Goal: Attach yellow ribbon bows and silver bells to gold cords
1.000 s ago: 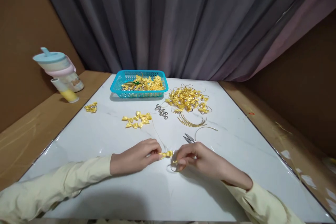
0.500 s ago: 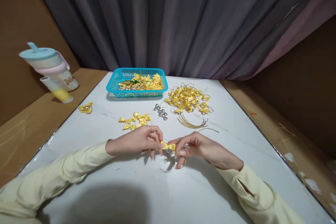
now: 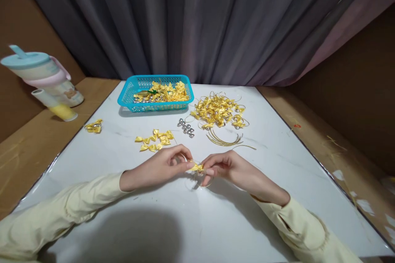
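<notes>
Between my hands, low over the white table (image 3: 240,222), is a yellow satin bow (image 3: 196,167) with a thin gold cord looping below it. My left hand (image 3: 168,164) is closed in a pinch on the bow's left side. At its right side the fingertips of my right hand (image 3: 224,167) pinch the bow and cord together. Fingers hide part of the bow. Beyond my left hand lie several loose yellow bows (image 3: 153,139). A small cluster of silver bells or beads (image 3: 186,128) rests farther back, and several cut gold cords (image 3: 224,139) lie beyond my right hand.
A blue plastic basket (image 3: 154,107) holding bows and silver pieces stands at the back. Right of it is a heap of corded bows (image 3: 217,109). One bow bundle (image 3: 93,126) lies left. A tumbler (image 3: 52,78) and a yellow-white roll (image 3: 57,106) stand at far left.
My hands have drawn slightly closer together around the bow, and the right fingers now cover more of it. The whole view has shifted a little.
</notes>
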The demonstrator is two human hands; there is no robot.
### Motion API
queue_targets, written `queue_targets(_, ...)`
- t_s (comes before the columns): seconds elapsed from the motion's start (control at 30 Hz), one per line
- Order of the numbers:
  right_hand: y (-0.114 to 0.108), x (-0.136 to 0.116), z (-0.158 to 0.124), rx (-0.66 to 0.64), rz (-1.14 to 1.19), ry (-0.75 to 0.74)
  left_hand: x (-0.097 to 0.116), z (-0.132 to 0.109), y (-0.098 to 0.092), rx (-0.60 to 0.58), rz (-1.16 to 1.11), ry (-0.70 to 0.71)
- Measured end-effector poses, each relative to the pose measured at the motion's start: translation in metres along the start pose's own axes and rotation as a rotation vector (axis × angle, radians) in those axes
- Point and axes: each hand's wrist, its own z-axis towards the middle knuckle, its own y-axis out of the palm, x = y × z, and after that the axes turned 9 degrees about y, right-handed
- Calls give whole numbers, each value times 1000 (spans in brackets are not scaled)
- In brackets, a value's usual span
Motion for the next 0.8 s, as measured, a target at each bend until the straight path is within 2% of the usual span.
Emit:
queue_targets(0.2,2,1,0,18,-7,-8,-3,-2,7,-83,88,73)
queue_targets(0.3,2,3,0,30,-8,-29,-3,-4,10,-68,82,86)
queue_targets(0.47,3,6,1,100,-104,-147,-3,-4,11,-28,152,135)
queue_targets(0.8,7,11,1,205,-199,-210,-8,-5,16,-20,280,224)
